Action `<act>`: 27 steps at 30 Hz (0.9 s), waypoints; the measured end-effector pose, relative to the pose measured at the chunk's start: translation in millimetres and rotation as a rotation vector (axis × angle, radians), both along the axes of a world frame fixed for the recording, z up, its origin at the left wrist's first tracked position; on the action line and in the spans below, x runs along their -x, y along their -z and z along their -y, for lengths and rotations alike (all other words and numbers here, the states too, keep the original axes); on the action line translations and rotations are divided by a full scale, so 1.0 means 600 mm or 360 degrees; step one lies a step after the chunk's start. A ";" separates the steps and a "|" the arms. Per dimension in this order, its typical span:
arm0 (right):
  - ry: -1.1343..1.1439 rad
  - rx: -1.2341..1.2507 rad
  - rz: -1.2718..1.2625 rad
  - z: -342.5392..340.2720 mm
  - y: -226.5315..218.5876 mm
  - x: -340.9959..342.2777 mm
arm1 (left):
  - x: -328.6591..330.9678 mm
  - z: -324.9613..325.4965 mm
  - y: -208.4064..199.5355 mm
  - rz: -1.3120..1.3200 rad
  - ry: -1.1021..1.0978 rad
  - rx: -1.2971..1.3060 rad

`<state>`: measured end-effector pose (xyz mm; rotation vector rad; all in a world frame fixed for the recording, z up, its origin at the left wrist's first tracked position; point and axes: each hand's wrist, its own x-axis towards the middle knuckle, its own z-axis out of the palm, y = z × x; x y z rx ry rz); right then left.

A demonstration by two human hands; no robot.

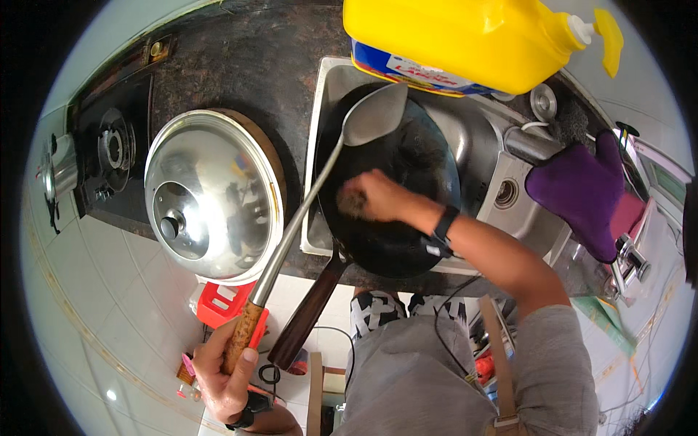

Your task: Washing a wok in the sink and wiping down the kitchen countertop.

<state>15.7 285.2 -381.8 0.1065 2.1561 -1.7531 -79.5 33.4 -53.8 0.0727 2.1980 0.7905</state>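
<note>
My left hand [227, 372] is wrapped round the wooden handle of a metal wok spatula [375, 116]. The spatula slants up to the right, with its broad blade over the far part of a black wok [396, 251]. That wok rests across the sink, its dark wooden handle pointing toward me. Inside it, my right hand [385, 195] is closed on a greyish-brown scouring pad [352, 203] against the inner surface. The pad is partly hidden and slightly blurred. A black band circles each wrist.
Left of the sink [313, 225] stands a domed steel lid [211, 240]; a gas stove [113, 152] lies farther left. A large yellow pump bottle [458, 36] stands behind the sink. Purple gloves [578, 192] hang at the right, near the tap [632, 261].
</note>
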 end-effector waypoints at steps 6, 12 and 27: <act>-0.0629 -0.0480 0.0555 -0.086 0.046 -0.134 | -0.013 0.015 0.014 0.0058 -0.0016 -0.0027; 0.0119 0.0099 -0.0072 -0.002 0.002 0.000 | -0.036 0.017 0.023 -0.0086 -0.0029 -0.0037; 0.0207 -0.0100 -0.0016 -0.017 0.005 0.057 | -0.067 0.017 0.048 -0.0287 -0.0281 -0.0079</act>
